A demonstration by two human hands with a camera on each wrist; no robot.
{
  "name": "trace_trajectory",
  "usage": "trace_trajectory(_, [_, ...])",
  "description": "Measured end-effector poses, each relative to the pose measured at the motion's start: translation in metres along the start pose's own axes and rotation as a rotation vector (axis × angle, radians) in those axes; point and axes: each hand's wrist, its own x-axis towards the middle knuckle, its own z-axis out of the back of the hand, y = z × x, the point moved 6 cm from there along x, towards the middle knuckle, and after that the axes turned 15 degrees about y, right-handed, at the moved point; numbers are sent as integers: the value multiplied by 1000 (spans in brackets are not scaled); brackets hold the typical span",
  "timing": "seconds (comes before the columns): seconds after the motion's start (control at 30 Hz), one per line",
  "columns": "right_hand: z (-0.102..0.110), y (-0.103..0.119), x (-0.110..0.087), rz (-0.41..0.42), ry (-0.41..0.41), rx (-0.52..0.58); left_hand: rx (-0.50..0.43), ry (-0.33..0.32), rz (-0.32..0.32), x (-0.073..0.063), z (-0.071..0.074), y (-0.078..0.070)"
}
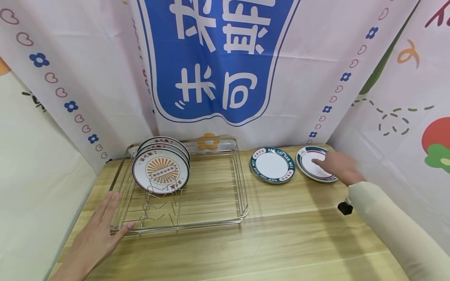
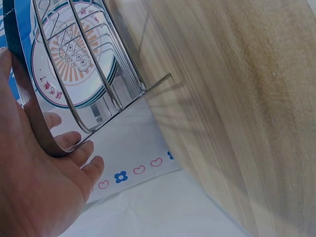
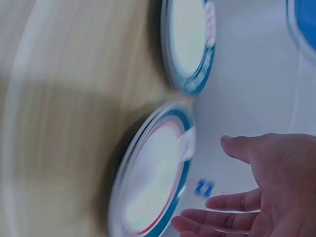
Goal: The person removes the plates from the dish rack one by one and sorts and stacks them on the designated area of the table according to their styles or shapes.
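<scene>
My left hand point(image 1: 92, 237) rests at the front left corner of a wire dish rack point(image 1: 211, 223). Its fingers lie fairly straight along the side, with the thumb spread over the front edge. Several patterned plates point(image 1: 161, 171) stand upright in the rack's left part; the front one has an orange sunburst. My right hand point(image 1: 340, 164), blurred in the head view, hovers over the small stacked plates point(image 1: 314, 168) with green and red rims. In the right wrist view its fingers point(image 3: 234, 202) are spread apart from those plates, holding nothing.
Between the rack and the right-hand stack lie more green-rimmed plates point(image 1: 272, 166) on the wooden table point(image 1: 281, 238). A printed cloth point(image 1: 126, 97) with a blue sign hangs behind the table, and more cloth encloses both sides.
</scene>
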Motion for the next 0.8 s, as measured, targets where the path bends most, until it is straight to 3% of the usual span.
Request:
trace_trajectory(0.37, [26, 111, -28, 193, -127, -76, -3, -5, -4, -1, 0, -1])
trace_trajectory(0.6, [46, 176, -53, 345, -285, -136, -3, -3, -3, -1, -1, -1])
trace_trajectory(0.8, [59, 228, -72, 454, -307, -166, 0, 9, 4, 0, 0, -1])
